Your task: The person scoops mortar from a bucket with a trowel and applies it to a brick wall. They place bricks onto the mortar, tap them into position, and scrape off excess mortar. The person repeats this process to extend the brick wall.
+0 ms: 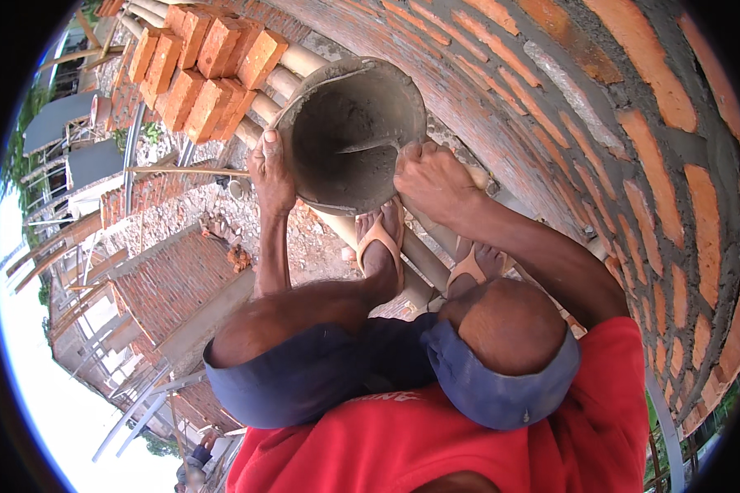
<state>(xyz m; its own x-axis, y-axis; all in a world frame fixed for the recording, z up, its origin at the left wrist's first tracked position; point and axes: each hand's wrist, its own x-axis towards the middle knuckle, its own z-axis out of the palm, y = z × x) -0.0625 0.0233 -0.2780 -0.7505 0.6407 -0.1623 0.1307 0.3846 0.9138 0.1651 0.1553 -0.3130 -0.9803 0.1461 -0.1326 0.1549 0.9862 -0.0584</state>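
Note:
A dark grey, mortar-smeared bucket (312, 131) is tilted so that its round mouth faces me. My left hand (271, 174) grips its left side, with the thumb up at the rim. On the opposite side, my right hand (437, 182) is closed over the rim. Inside, a thin pale line, perhaps a handle or a mortar ridge, runs to the rim by my right hand; I cannot tell which. The bucket is in front of my sandalled feet (380, 238), which rest on bamboo poles (423, 261).
A brick wall (633, 164) with grey mortar joints curves along my right. Orange bricks (222, 49) are stacked on the poles at the far left. Down to the left are lower brick walls (168, 283) and rubble, with another person (196, 467) far below.

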